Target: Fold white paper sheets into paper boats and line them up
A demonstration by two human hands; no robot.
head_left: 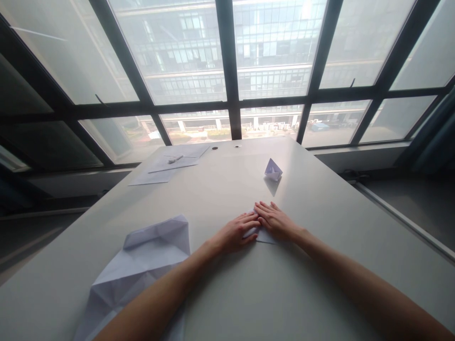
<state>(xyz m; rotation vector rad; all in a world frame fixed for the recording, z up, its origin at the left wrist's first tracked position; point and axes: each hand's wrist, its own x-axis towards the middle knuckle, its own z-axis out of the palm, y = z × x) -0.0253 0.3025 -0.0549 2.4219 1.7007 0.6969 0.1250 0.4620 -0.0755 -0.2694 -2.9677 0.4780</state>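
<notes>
A small folded sheet of white paper [266, 237] lies on the table, mostly covered by my two hands. My left hand [237, 231] rests on its left side, palm down with the fingers stretched out. From the right, my right hand [275, 220] lies flat across its upper part, fingers extended and meeting the left fingertips. How the paper is folded underneath is hidden. Beyond my hands stands a folded paper boat [273, 170]. A large creased paper sheet [142, 265] lies to the left, partly behind my left forearm.
The white table [227, 184] reaches toward tall framed windows [231, 71]. At its far left lie flat paper sheets [152, 176] with a small pale object [175, 159] on them that I cannot make out. Two round holes are near the far edge.
</notes>
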